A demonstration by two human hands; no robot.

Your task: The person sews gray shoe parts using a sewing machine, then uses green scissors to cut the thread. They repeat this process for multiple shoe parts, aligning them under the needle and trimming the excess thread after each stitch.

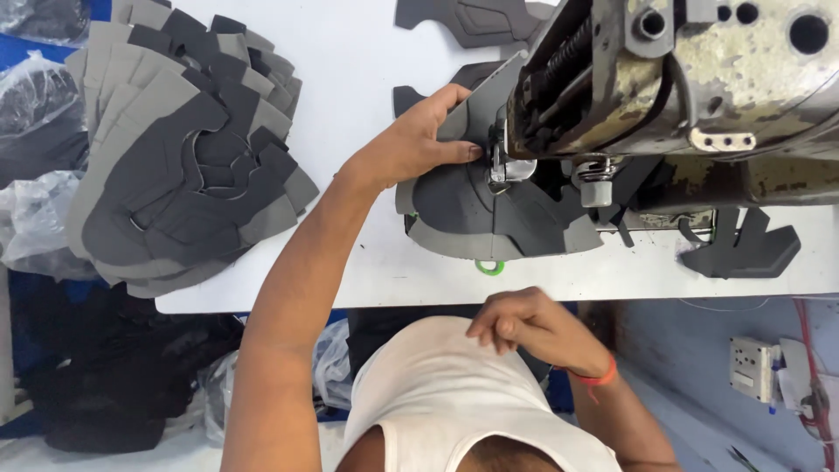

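Grey shoe-upper piece (463,210) lies at centre of the white worktop (367,70), under the presser foot of the sewing machine (664,79). At nine o'clock of it, a fanned stack of grey cut pieces (183,157) sits within reach, apparently as supply; clear plastic bags (35,218) lie beyond the worktop's edge, labels not legible. My left hand (419,140) presses a flap flat with its fingers, likely steadying it at the needle. My right hand (524,323), at six o'clock, is loosely curled, empty, off the work. A green ring (489,267) marks the edge.
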